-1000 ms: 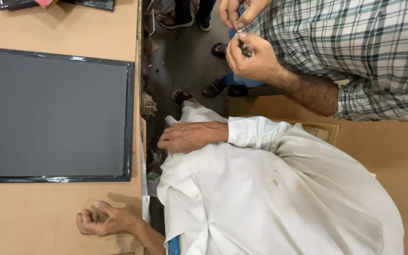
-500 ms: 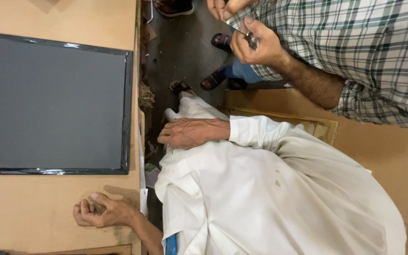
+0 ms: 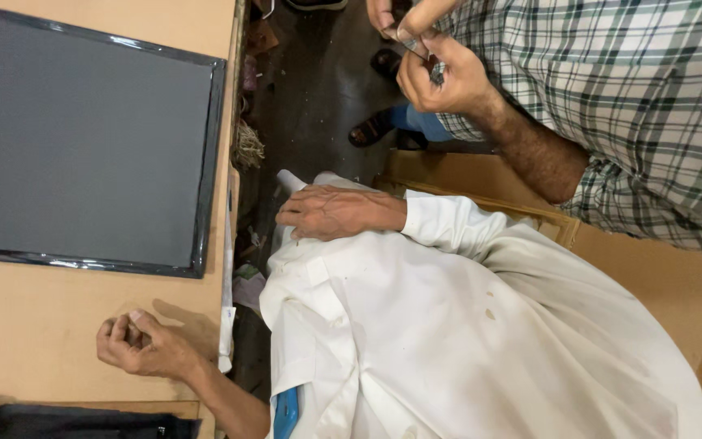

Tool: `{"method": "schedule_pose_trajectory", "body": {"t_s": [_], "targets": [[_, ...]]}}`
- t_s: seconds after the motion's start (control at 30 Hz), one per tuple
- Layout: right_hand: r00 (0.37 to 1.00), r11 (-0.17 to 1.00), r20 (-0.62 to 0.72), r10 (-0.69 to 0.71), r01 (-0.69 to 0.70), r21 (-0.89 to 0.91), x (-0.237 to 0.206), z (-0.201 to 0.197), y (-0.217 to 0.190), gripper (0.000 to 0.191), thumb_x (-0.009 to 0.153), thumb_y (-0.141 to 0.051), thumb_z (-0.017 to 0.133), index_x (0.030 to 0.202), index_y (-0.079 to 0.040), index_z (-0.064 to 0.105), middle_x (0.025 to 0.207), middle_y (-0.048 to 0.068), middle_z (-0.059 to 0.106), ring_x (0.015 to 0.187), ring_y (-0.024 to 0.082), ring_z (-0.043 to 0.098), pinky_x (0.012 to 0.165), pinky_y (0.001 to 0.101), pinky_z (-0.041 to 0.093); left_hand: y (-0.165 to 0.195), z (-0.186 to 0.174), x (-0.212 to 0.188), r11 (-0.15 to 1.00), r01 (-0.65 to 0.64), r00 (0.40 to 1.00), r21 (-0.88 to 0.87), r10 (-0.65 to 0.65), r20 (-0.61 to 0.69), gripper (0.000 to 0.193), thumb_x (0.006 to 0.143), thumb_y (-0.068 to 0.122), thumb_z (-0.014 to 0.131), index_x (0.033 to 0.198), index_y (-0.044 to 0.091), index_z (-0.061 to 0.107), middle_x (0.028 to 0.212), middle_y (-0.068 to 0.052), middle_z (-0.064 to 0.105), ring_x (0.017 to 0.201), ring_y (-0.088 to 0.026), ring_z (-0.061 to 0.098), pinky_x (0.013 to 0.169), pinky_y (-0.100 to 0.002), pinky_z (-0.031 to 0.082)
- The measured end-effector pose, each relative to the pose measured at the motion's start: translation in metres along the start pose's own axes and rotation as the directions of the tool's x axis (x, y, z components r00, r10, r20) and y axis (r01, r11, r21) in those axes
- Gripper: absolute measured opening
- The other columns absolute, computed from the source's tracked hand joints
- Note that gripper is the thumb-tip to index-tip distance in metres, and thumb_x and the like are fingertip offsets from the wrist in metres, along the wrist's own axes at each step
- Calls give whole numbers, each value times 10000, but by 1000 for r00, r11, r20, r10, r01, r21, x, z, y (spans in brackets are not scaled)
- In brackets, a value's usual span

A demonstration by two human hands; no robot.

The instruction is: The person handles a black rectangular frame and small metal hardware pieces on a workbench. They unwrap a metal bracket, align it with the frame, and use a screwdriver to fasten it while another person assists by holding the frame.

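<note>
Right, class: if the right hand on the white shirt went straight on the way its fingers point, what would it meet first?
The right hand would probably meet the table edge first, with the dark screen beyond; depth is unclear.

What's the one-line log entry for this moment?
left hand: curled, resting on wooden table beside dark screen panel | right hand: flat on white shirt | co-worker's hands: pinching small metal part

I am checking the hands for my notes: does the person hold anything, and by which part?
Nothing visible. The left hand lies curled on the table; the right hand rests flat on the white shirt. The curled fingers could hide something small.
</note>
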State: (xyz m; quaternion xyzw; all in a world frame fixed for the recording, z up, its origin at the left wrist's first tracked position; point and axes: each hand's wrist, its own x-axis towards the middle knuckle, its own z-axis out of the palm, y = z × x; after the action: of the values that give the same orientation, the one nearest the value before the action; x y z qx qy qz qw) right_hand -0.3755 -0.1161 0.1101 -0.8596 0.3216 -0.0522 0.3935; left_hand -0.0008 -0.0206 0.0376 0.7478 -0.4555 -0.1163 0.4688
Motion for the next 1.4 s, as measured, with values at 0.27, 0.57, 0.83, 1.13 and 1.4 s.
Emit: {"method": "schedule_pose_trajectory", "body": {"t_s": [0.27, 0.57, 0.83, 1.13, 1.4], "targets": [[993, 998, -108, -53, 49, -31, -12, -13, -4, 390, 1013, -233, 644, 1330, -19, 567, 1302, 171, 635, 1208, 354, 608, 1019, 495, 477, 7, 0, -2, 996, -56, 997, 72, 60, -45, 221, 1088, 34, 639, 1193, -159, 623, 1378, -201, 529, 1118, -293, 667, 894, -381, 633], [761, 186, -525, 381, 493, 850, -48, -45, -12, 500, 1049, -250, 695, 1436, -10, 488, 1273, 174, 645, 972, 220, 704, 810, 357, 598, -1, -2, -1, 984, -139, 988, 111, 146, -50, 129, 1097, -29, 630, 1054, -150, 645, 1373, -190, 553, 1100, -275, 679, 849, -337, 634], [636, -181, -520, 571, 715, 675, -56, -72, 9, 630, 1047, -496, 601, 1403, 20, 531, 1245, 160, 656, 957, 208, 652, 836, 348, 536, 10, 1, -3, 996, -72, 996, 48, 75, -52, 118, 1083, -25, 618, 1083, -142, 637, 1421, -203, 534, 1109, -268, 675, 877, -336, 623], [444, -76, -513, 735, 805, 588, -44, -76, 48, 544, 1026, -495, 571, 1206, 17, 611, 1102, 161, 691, 889, 227, 632, 789, 348, 545, 25, 20, -6, 995, -64, 996, 75, 69, -64, 154, 1056, 4, 678, 1072, -145, 642, 1373, -208, 543, 1107, -286, 656, 883, -359, 617], [280, 42, -504, 817, 843, 537, -32, -80, 63, 395, 1023, -373, 597, 1147, 2, 616, 1007, 116, 660, 846, 202, 584, 753, 331, 519, 28, 18, -5, 997, -48, 997, -59, 44, -55, 129, 1040, -12, 655, 1086, -133, 650, 1357, -215, 546, 1080, -272, 682, 844, -342, 649]]}}
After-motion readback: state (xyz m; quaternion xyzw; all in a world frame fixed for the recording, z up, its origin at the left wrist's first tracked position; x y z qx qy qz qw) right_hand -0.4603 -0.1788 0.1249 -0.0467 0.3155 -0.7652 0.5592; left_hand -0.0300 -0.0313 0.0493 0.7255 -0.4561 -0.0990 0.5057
